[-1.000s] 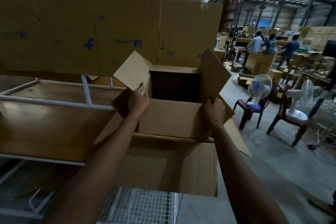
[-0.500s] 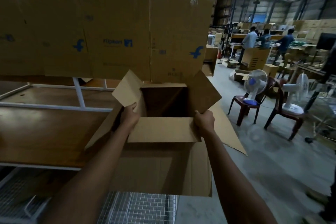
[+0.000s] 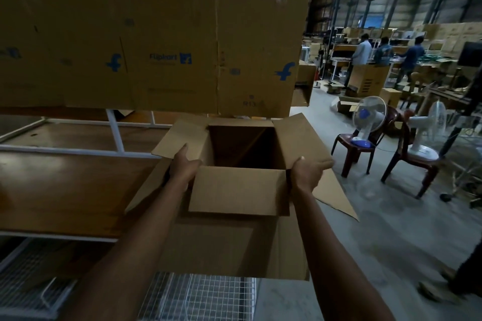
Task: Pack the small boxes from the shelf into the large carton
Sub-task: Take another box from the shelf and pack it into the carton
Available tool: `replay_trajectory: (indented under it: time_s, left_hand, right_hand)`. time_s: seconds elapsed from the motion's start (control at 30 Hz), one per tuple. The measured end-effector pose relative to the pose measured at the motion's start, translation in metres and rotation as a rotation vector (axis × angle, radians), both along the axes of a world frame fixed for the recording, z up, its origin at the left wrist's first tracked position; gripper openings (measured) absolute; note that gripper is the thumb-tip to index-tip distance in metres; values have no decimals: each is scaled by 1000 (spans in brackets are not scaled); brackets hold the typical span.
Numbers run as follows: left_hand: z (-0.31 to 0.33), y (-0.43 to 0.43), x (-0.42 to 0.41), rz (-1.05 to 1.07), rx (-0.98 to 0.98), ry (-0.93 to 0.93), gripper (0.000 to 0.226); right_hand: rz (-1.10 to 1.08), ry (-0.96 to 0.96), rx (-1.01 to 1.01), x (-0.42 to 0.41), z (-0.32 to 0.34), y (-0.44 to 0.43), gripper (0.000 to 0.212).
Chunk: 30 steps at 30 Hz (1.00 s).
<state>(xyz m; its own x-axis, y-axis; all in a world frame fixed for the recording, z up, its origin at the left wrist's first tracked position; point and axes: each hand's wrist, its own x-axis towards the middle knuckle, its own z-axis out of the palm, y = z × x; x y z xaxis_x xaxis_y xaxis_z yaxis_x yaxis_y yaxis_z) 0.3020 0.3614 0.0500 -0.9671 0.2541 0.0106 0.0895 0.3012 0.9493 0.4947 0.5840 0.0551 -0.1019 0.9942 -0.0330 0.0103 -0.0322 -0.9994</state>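
Cardboard flaps are spreading as we are holding the large carton (image 3: pixel 234 242) against the shelf (image 3: pixel 65 185), left hand (image 3: pixel 184 164) and right hand (image 3: pixel 307 174) fingers clamped on 2 side flaps, keeping its mouth open for packing.

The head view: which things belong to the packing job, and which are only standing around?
Job:
- large carton, open
- left hand and right hand on its flaps
- shelf; no small boxes visible

Not the job:
- two fans on chairs
- flattened printed cardboard
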Motion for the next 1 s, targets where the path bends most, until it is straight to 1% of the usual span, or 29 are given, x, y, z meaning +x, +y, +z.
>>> replay_trajectory:
  time_s: [0.07,0.13,0.17,0.23,0.27,0.3,0.33,0.4,0.5,0.53,0.57,0.67,0.73,0.8,0.87,1.0]
  left_hand:
    - [-1,-5,1,24,-23,4,86]
    - [-1,-12,2,81,-79,66,86]
    - [-2,-16,1,114,-117,121,84]
    - [-3,-26,-3,182,-194,217,78]
    - [-2,-30,-4,212,-227,240,76]
    - [-1,-33,-5,230,-259,253,74]
    - [1,-36,-5,239,-295,259,71]
    - [7,-39,-2,233,-412,257,68]
    - [15,-44,3,216,-578,250,57]
    - [15,-46,2,214,-616,286,53]
    - [16,-46,5,208,-645,356,48]
    - [17,-37,9,139,-708,658,40]
    - [20,-22,15,70,-761,757,40]
    - [23,-4,20,-25,-793,764,40]
    - [23,12,22,-158,-776,729,41]
    - [28,40,10,-384,-789,672,54]
  right_hand:
    - [-82,-126,140,3,4,0,103]
    - [-126,-360,355,5,4,4,110]
    - [-115,-494,473,5,3,7,111]
    - [-33,-796,709,4,1,13,110]
    - [29,-919,799,3,2,14,105]
    - [98,-996,861,2,4,14,100]
    - [172,-1028,898,0,6,13,94]
    - [291,-1005,915,-6,8,6,88]
    - [366,-952,901,-18,4,-4,90]
    - [388,-941,892,-21,2,-7,89]
    - [411,-924,883,-23,1,-9,86]
    - [453,-854,900,-28,1,-16,73]
    - [482,-832,920,-32,2,-20,66]
    - [522,-821,925,-35,5,-22,64]
    - [565,-824,935,-37,9,-22,65]
    - [627,-840,936,-47,15,-22,70]
